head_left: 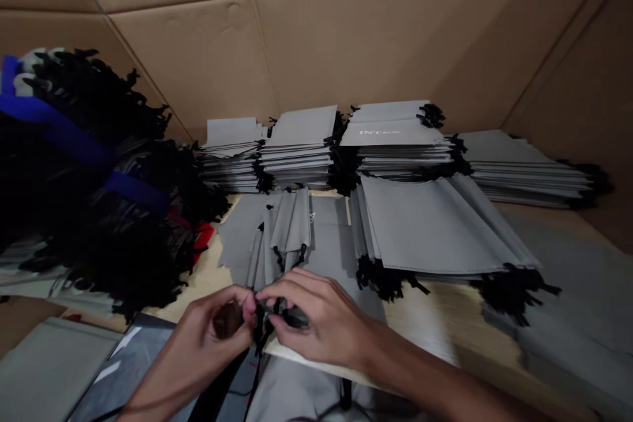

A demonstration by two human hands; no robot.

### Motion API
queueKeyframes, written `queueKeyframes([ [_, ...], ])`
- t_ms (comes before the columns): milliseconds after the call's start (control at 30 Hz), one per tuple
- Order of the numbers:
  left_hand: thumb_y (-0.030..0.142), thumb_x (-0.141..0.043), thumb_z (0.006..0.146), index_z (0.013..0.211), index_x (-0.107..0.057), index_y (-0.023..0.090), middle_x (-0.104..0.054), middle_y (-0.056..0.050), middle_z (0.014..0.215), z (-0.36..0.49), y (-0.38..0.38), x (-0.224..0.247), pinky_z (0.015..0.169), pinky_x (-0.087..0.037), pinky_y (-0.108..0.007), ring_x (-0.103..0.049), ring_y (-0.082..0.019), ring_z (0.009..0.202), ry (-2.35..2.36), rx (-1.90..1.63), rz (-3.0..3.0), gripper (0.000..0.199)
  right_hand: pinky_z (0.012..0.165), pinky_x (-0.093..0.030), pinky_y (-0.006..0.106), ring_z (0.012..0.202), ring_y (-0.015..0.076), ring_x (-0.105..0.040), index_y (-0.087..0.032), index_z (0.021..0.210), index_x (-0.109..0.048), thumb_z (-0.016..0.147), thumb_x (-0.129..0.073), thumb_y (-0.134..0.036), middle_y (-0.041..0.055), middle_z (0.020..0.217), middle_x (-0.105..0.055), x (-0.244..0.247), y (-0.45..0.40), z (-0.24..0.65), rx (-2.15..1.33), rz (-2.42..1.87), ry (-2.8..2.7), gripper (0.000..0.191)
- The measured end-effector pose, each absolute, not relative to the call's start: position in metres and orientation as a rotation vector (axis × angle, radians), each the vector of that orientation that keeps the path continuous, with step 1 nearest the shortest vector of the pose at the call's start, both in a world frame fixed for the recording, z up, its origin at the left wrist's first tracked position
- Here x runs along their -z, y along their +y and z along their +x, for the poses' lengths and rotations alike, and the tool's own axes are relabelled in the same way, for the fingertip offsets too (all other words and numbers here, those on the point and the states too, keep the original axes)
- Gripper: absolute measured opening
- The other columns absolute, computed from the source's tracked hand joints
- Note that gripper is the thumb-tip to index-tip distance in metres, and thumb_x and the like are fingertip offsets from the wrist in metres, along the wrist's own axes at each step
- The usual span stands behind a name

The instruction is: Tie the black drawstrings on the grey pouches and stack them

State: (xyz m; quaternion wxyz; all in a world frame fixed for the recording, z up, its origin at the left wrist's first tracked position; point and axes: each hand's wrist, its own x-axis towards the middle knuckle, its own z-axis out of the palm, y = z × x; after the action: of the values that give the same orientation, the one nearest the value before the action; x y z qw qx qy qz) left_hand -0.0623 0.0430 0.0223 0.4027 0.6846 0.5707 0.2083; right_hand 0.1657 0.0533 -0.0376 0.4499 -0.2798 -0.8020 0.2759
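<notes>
My left hand and my right hand meet at the lower middle of the view, fingertips close together. Both pinch black drawstring cords at the end of a grey fabric drawstring pouch. My fingers hide part of the cords, and I cannot see how they are joined. The pouch lies folded and gathered on the wooden tabletop, with other grey fabric under and beside it. A flat stack of grey pouches with black cord ends lies to the right of my right hand.
Several stacks of grey pouches stand along the back, against cardboard walls. At left is a large bundle of black cords tied with a blue strap. Grey sheets and a dark glossy bag lie below the table edge.
</notes>
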Motion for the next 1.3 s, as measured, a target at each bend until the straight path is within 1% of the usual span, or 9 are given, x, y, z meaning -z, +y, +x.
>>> queueKeyframes([
  [133, 0.024, -0.068, 0.086, 0.087, -0.07, 0.021, -0.053, 0.006, 0.072, -0.06, 0.039, -0.017, 0.059, -0.037, -0.019, -0.045, -0.013, 0.066, 1.474, -0.531, 1.74, 0.003, 0.087, -0.055, 0.026, 0.096, 0.0151, -0.068, -0.027, 0.132, -0.063, 0.097, -0.066, -0.011, 0.0001, 0.114, -0.076, 0.036, 0.052, 0.166, -0.774, -0.643, -1.946, 0.039],
  [300, 0.021, -0.068, 0.086, 0.09, -0.073, 0.022, -0.053, 0.006, 0.072, -0.061, 0.034, -0.007, 0.058, -0.035, -0.019, -0.045, -0.013, 0.065, 1.515, -0.532, 1.736, 0.006, 0.083, -0.056, 0.025, 0.094, 0.0142, -0.068, -0.027, 0.132, -0.062, 0.093, -0.067, -0.01, -0.0016, 0.109, -0.077, 0.032, 0.05, 0.169, -0.773, -0.664, -1.93, 0.043],
  [467, 0.024, -0.07, 0.083, 0.089, -0.074, 0.021, -0.053, 0.006, 0.069, -0.057, 0.031, -0.005, 0.055, -0.034, -0.019, -0.042, -0.012, 0.062, 1.556, -0.583, 1.723, 0.008, 0.083, -0.055, 0.024, 0.093, 0.0133, -0.067, -0.027, 0.132, -0.06, 0.094, -0.067, -0.011, -0.0029, 0.107, -0.077, 0.031, 0.049, 0.17, -0.749, -0.71, -1.975, 0.042],
  [667, 0.031, -0.071, 0.081, 0.086, -0.074, 0.021, -0.053, 0.005, 0.067, -0.052, 0.028, -0.005, 0.054, -0.034, -0.02, -0.043, -0.013, 0.06, 1.637, -0.649, 1.748, 0.012, 0.079, -0.053, 0.024, 0.088, 0.0148, -0.067, -0.025, 0.133, -0.061, 0.093, -0.069, -0.012, -0.001, 0.105, -0.078, 0.034, 0.051, 0.171, -0.693, -0.691, -1.966, 0.042],
  [767, 0.033, -0.069, 0.082, 0.086, -0.074, 0.021, -0.056, 0.004, 0.069, -0.052, 0.027, -0.004, 0.055, -0.036, -0.021, -0.045, -0.014, 0.06, 1.652, -0.648, 1.751, 0.013, 0.078, -0.053, 0.025, 0.086, 0.0151, -0.067, -0.025, 0.132, -0.062, 0.094, -0.069, -0.013, -0.0011, 0.103, -0.078, 0.035, 0.051, 0.172, -0.693, -0.691, -1.958, 0.041],
  [933, 0.031, -0.07, 0.081, 0.086, -0.074, 0.021, -0.058, 0.004, 0.07, -0.051, 0.026, -0.003, 0.056, -0.039, -0.021, -0.048, -0.014, 0.061, 1.631, -0.677, 1.715, 0.011, 0.078, -0.054, 0.025, 0.086, 0.015, -0.067, -0.025, 0.132, -0.063, 0.093, -0.071, -0.014, 0.0001, 0.108, -0.079, 0.034, 0.051, 0.171, -0.686, -0.692, -1.948, 0.041],
  [1133, 0.028, -0.071, 0.08, 0.084, -0.074, 0.021, -0.062, 0.004, 0.071, -0.05, 0.024, -0.003, 0.056, -0.04, -0.019, -0.049, -0.013, 0.062, 1.627, -0.724, 1.712, 0.009, 0.076, -0.054, 0.024, 0.084, 0.0141, -0.066, -0.024, 0.13, -0.064, 0.091, -0.07, -0.011, -0.0007, 0.107, -0.079, 0.032, 0.051, 0.171, -0.684, -0.69, -1.929, 0.042],
  [1300, 0.03, -0.072, 0.081, 0.085, -0.074, 0.021, -0.065, 0.002, 0.073, -0.047, 0.022, -0.003, 0.058, -0.044, -0.02, -0.053, -0.014, 0.063, 1.651, -0.739, 1.7, 0.011, 0.073, -0.052, 0.023, 0.077, 0.012, -0.064, -0.026, 0.13, -0.063, 0.09, -0.07, -0.01, -0.0017, 0.107, -0.077, 0.033, 0.049, 0.171, -0.673, -0.71, -1.928, 0.044],
])
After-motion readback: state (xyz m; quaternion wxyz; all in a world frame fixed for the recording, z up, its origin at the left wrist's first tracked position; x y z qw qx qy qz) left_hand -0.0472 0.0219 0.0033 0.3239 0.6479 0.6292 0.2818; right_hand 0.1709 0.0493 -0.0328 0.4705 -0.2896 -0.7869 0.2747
